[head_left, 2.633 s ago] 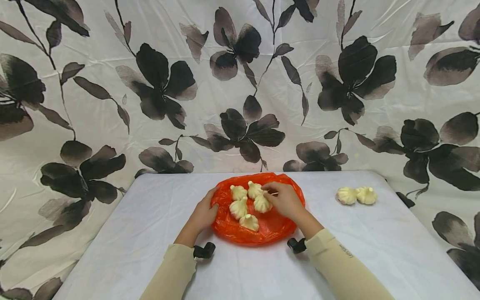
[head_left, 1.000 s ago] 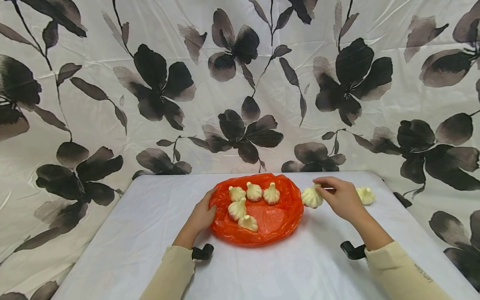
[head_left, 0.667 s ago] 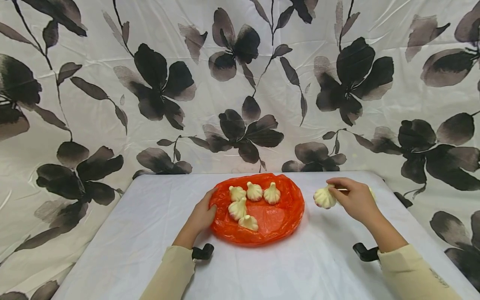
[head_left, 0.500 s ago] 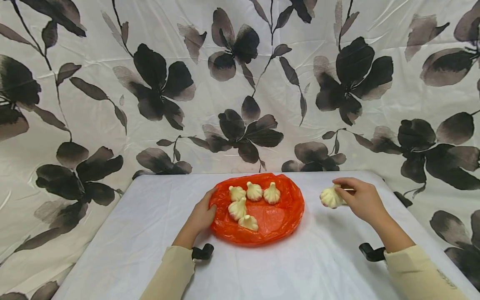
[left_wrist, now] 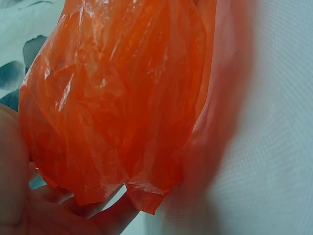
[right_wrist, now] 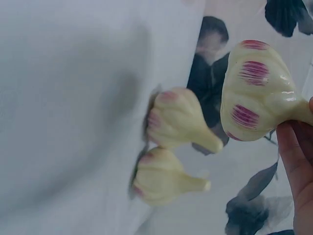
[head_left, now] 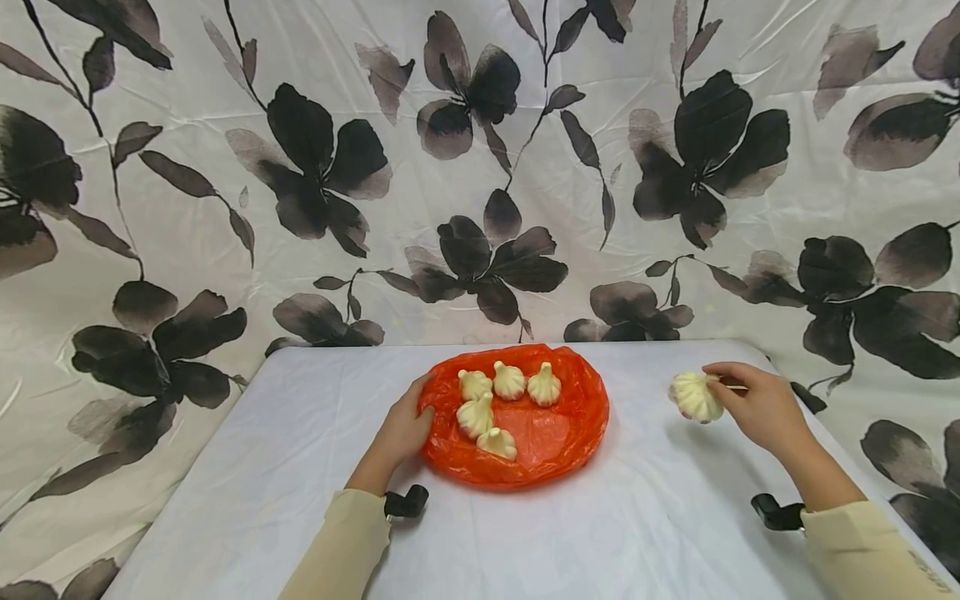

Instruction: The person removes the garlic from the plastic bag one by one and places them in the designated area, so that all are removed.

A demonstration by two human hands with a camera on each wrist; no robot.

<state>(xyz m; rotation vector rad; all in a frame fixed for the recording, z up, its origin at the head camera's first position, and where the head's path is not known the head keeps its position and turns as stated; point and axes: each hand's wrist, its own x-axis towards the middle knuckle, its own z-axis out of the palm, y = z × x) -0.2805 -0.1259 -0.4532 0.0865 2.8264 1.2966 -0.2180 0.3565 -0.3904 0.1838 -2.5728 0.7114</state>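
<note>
In the head view my right hand (head_left: 765,408) pinches a garlic bulb (head_left: 699,400) by its stem, raised above the table's right side. The right wrist view shows purple streaks on this held bulb (right_wrist: 257,93). Beyond it, two more garlic bulbs (right_wrist: 176,120) sit side by side on the table; in the head view they are mostly hidden behind the held one and the hand. My left hand (head_left: 401,425) grips the left side of a red plastic bag (head_left: 555,467), thumb at its rim, fingers below. Several garlic bulbs (head_left: 509,381) lie inside the bag, mostly toward its left and back.
A white cloth (head_left: 315,467) covers the table. Behind its back edge hangs a pale curtain (head_left: 600,167) with dark flowers. Black wrist devices (head_left: 407,502) sit at both cuffs.
My right hand has lifted a garlic bulb out of the bag and carried it rightward to where the two other bulbs sit. The left hand has stayed on the bag.
</note>
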